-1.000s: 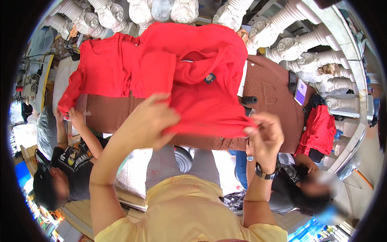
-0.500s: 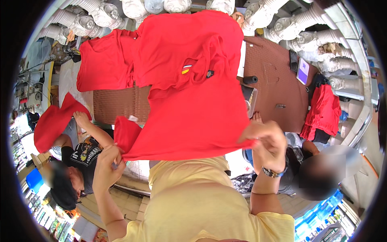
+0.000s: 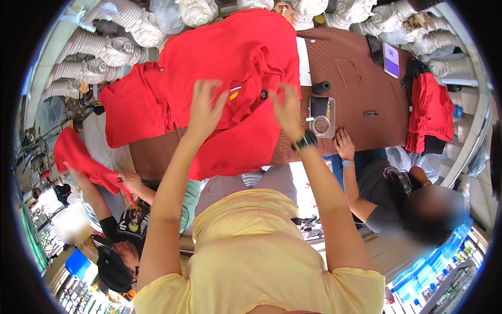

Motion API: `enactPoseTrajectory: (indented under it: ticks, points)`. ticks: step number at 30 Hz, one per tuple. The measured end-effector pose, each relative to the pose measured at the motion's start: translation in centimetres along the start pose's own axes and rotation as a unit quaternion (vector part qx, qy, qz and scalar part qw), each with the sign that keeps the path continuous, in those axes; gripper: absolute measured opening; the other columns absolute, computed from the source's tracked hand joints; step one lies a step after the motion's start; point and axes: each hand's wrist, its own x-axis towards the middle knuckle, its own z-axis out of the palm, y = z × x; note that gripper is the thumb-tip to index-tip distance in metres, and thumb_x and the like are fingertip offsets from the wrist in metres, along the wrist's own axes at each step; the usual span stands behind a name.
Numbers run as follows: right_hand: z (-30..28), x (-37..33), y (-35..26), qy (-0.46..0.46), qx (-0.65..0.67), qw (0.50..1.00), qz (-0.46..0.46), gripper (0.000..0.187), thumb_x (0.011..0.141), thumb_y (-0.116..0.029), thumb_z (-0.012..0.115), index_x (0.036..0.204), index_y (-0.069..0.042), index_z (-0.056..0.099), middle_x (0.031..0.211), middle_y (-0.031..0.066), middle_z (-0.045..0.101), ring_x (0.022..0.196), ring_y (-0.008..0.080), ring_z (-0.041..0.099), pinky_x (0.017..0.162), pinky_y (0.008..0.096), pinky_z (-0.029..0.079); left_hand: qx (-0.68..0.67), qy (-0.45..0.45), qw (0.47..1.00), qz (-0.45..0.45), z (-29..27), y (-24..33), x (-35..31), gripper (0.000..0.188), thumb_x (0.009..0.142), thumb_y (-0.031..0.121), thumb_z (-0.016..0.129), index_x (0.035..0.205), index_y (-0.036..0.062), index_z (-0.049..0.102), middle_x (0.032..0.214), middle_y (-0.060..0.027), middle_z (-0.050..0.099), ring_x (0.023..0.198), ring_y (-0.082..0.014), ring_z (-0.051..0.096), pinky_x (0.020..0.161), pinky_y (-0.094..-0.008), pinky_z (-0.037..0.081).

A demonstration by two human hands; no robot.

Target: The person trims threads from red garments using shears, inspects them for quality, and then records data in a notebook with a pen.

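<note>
A red shirt (image 3: 238, 78) with a small striped badge lies spread on the brown table (image 3: 361, 99), its lower part hanging over the near edge. My left hand (image 3: 205, 107) rests on the shirt with fingers spread, left of the badge. My right hand (image 3: 287, 107), with a dark watch at the wrist, also lies fingers apart on the shirt's right side. Neither hand grips the cloth.
A second red garment (image 3: 130, 107) lies on the table's left. A clear box (image 3: 321, 118), a black roll (image 3: 321, 87) and a phone (image 3: 391, 52) sit at right, with red clothes (image 3: 431, 112) beyond. A person at left holds red cloth (image 3: 78, 157); another person's hand (image 3: 344, 144) touches the table.
The shirt I held up by its edges half a second ago now lies flat on the table. Both my hands have let go and moved up onto it.
</note>
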Motion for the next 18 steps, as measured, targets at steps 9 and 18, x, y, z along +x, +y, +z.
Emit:
enactPoseTrajectory:
  ticks: [9, 18]
  points:
    - [4.2, 12.5, 3.7, -0.046, 0.063, 0.995, 0.064, 0.031, 0.087, -0.017, 0.068, 0.112, 0.002, 0.066, 0.105, 0.0241, 0.070, 0.103, 0.0392, 0.064, 0.089, 0.0433, 0.050, 0.036, 0.143, 0.972, -0.183, 16.6, -4.5, 12.6, 0.040, 0.081, 0.013, 0.074, 0.110, -0.0025, 0.051, 0.106, -0.0187, 0.057, 0.092, -0.0368, 0.061, 0.082, -0.0416, 0.051]
    - [-1.0, 7.3, 1.7, -0.071, 0.243, 0.967, 0.015, 0.026, 0.099, -0.024, 0.063, 0.105, 0.001, 0.067, 0.095, 0.0037, 0.067, 0.092, 0.0090, 0.058, 0.086, 0.0262, 0.046, -0.396, -0.135, 0.872, -0.255, 7.8, -3.2, 6.6, 0.015, 0.100, 0.013, 0.050, 0.105, 0.0040, 0.060, 0.103, -0.0001, 0.062, 0.090, -0.0112, 0.058, 0.083, -0.0279, 0.047]
